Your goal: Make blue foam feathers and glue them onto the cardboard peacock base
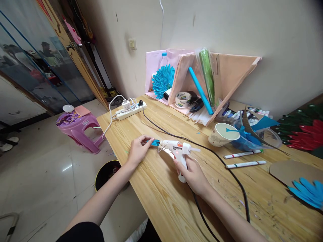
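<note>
My right hand is wrapped round the handle of a white glue gun, with a clear glue stick poking out of its back end. My left hand pinches a small blue paper petal between thumb and fingers. The gun's nozzle points left and meets or nearly meets the petal; I cannot tell if they touch. A black cord runs across the wooden table, passing behind the gun.
A white power strip lies at the table's far left corner. Behind stands a pink cardboard holder with a blue paper flower and tape. To the right are a paper cup, markers and blue petals on cardboard.
</note>
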Motion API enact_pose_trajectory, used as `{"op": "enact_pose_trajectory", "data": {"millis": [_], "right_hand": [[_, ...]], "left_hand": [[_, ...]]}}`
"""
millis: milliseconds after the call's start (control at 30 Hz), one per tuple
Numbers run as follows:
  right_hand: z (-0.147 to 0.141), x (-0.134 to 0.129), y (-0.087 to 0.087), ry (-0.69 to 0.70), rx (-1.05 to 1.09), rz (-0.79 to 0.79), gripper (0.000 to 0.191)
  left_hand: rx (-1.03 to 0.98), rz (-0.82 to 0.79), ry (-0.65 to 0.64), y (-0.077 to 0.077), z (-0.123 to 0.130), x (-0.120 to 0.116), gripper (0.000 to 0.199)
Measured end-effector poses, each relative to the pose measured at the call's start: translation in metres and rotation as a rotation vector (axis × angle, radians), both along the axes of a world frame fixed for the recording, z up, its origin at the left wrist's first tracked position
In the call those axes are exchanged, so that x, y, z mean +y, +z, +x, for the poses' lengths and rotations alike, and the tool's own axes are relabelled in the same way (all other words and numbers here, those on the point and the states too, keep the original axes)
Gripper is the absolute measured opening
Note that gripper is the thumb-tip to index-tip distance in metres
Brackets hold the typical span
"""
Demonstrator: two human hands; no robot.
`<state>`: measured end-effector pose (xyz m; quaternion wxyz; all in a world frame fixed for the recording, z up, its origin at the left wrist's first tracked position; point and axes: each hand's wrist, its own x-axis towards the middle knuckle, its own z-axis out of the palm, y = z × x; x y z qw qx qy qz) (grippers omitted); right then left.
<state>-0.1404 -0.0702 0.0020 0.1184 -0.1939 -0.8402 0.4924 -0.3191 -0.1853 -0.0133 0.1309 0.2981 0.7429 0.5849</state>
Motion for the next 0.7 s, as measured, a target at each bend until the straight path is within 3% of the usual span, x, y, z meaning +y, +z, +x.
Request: {"op": "enact_pose_trajectory", "data": {"millis": [433,600,700], "right_hand": [[0.002,0.004,-0.001,-0.046,-0.022,0.017,0.032],[-0.003,0.015,0.002,-0.153,0.039,-0.015,0.036],[-0.026,0.03,0.003,-0.267,0.095,0.1,0.036]], "left_hand": [[-0.038,0.03,0.042,0.005,0.002,0.001,0.027],[-0.086,0.06,0.069,0.006,0.0,0.001,0.024],[-0.145,0.08,0.079,0.008,0.001,0.0,0.026]]}}
